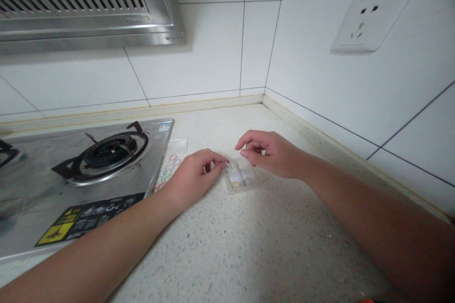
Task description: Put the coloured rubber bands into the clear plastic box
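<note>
The left hand (199,170) lies low over the counter (213,255), its thumb and index fingertips drawn close together at the left back corner of a small clear plastic box (246,188); whether they pinch the rim or some tiny item there, I cannot tell. The right hand (272,154) hovers at the box's right back side, fingers curled, the thumb tip and index tip a little apart with nothing visible between them. The box sits on the speckled counter between and just in front of the two hands, split into compartments; a yellowish ring (235,184) shows near its front left, while the pale pinkish contents on its right side are too blurred to name. Left of the left hand, beside the stove (117,184), lies a scatter of small coloured rings (173,158), red, pink and green, partly hidden by the hand, with a clear flat piece (178,144) just behind them. The stove's right burner (113,151) stands under the metal range hood (156,33), and a wall socket (362,23) is set in the white tiles at right.
</note>
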### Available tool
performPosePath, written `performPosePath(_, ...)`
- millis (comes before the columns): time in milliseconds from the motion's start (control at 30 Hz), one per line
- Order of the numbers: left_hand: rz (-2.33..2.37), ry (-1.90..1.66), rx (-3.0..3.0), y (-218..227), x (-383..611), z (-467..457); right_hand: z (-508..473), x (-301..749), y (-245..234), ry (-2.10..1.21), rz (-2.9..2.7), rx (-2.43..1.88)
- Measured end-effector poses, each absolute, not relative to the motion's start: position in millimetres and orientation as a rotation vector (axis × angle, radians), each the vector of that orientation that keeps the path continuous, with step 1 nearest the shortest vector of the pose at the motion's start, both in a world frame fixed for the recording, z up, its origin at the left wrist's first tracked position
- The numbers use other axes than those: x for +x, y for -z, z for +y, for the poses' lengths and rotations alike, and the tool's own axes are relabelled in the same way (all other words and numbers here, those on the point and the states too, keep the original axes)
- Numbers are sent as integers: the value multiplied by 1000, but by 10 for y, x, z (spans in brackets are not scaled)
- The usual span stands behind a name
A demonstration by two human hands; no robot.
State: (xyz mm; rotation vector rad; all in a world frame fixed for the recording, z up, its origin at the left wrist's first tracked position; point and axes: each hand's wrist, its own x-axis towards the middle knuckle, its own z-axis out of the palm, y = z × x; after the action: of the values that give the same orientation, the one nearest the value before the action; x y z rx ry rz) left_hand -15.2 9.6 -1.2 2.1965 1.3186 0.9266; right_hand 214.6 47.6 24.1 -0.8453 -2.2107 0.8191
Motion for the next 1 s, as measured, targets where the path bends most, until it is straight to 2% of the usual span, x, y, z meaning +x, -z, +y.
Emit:
performPosePath(667,1334,-824,2361,23,-183,74,504,2170,-232,-723,-2293,-823)
performPosePath(1000,1265,-838,2668,-147,-290,-23,510,2199,-280,-274,-2540,-869)
